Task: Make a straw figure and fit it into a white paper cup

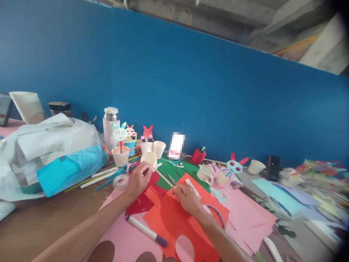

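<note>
A thin beige stick (163, 177) stretches between my two hands above the red paper (174, 218). My left hand (140, 180) pinches its far left end, right beside a white paper cup (149, 160). Its other end is pinched by my right hand (187, 196). A grey pointed blade, seemingly of scissors (171, 179), shows at the right fingertips, and a looped handle (218, 214) lies by the right wrist; whether the hand touches them I cannot tell. Below the left hand lie dark red paper scraps (139, 205). A roll of tape (120, 181) sits left of that hand.
A marker (147, 231) lies on pink paper in front. Bunny-faced cup figures (120, 134) stand behind, another (234, 167) at right. A plastic bag (62, 149) fills the left; a thermos (111, 123), mug (205, 174) and bright phone-like screen (176, 145) stand near the blue wall.
</note>
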`<state>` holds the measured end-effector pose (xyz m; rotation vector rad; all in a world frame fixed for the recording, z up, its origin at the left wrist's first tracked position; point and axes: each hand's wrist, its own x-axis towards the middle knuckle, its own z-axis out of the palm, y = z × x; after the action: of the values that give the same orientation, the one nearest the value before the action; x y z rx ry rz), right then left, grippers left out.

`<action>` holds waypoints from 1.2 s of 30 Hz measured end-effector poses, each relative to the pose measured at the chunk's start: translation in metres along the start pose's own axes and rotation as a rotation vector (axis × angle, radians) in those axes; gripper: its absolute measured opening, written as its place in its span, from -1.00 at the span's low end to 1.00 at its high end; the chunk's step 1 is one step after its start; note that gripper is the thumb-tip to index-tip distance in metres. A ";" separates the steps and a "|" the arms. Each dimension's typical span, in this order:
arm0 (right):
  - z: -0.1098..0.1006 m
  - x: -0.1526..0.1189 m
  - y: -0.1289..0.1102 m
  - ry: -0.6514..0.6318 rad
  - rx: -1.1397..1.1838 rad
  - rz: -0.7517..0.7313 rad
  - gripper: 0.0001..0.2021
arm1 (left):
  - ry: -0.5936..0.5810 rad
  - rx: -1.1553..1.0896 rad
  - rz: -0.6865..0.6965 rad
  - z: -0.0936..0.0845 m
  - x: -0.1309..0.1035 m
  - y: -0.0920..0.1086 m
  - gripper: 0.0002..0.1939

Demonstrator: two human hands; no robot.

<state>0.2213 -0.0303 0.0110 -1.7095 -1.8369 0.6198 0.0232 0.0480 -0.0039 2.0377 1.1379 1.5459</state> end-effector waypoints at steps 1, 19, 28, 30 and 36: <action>0.001 0.001 0.001 -0.027 0.047 0.013 -0.62 | -0.001 0.000 0.004 0.000 0.000 0.000 -0.84; 0.004 -0.008 -0.001 0.389 -0.616 -0.188 -0.73 | -0.022 0.037 -0.061 0.000 0.001 0.002 -0.85; 0.006 -0.002 -0.005 0.042 -0.046 -0.021 -0.63 | -0.035 0.021 -0.063 -0.001 0.004 0.000 -0.83; 0.006 -0.002 -0.005 0.091 -0.096 -0.015 -0.64 | -0.035 0.014 -0.063 0.000 0.004 -0.001 -0.83; 0.004 -0.008 -0.005 0.309 -0.474 -0.070 -0.72 | -0.020 0.018 -0.080 0.000 0.003 0.004 -0.84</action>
<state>0.2149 -0.0387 0.0107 -1.8900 -1.9004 -0.1245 0.0253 0.0483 0.0009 1.9890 1.2146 1.4789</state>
